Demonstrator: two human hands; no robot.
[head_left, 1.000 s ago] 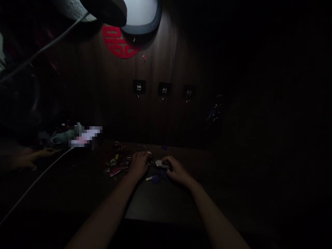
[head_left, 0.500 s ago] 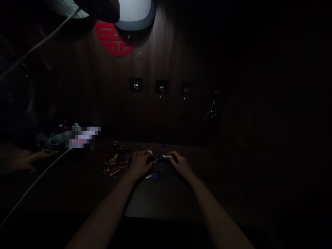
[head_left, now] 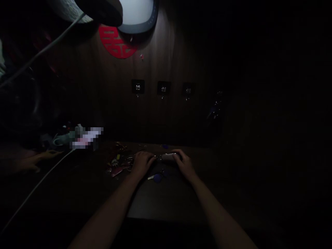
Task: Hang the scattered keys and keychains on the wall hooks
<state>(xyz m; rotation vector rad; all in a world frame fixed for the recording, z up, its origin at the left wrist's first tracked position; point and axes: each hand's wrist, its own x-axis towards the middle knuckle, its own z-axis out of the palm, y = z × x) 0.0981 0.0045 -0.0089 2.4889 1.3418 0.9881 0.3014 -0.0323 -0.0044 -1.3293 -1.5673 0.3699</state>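
Note:
It is very dark. My right hand (head_left: 184,164) is closed around a pale, silvery elongated tool (head_left: 168,157), whose exact kind I cannot make out. Its left end points at my left hand (head_left: 142,164), whose thumb and fingers are pinched together beside a small shiny metal bit (head_left: 159,157). What those fingertips grip is too small and dim to name. Just below, on the dark table (head_left: 155,204), lies a key with a round blue tag (head_left: 157,178). Left of my left hand spreads a pile of keys and small trinkets (head_left: 118,166).
Another person's blurred hand (head_left: 33,160) is at the left, near a pixelated bright screen (head_left: 86,138) with a white cable (head_left: 38,185). Dark square hooks (head_left: 164,88) sit on the wooden wall, and keys (head_left: 215,109) hang at the right. A lamp (head_left: 136,15) shines above.
My right hand has turned the silvery tool, so a broader pale side shows. The left fingertips have closed together; the pale ring seen beside them no longer shows. The view has shifted slightly.

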